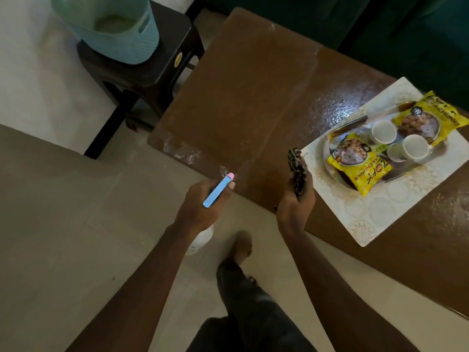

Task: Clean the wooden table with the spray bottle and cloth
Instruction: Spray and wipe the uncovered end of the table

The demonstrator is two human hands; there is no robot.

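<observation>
Brown wooden table [248,97], near edge: left hand [200,201] curls round the blue-headed white spray bottle [218,190], nozzle aimed tableward; right hand [295,201] clutches a dark patterned cloth [297,168], apparently ready for wiping.

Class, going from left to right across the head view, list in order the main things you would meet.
Blue-green basket → spray bottle gripped by the left hand → cloth gripped by the right hand → tray.
</observation>
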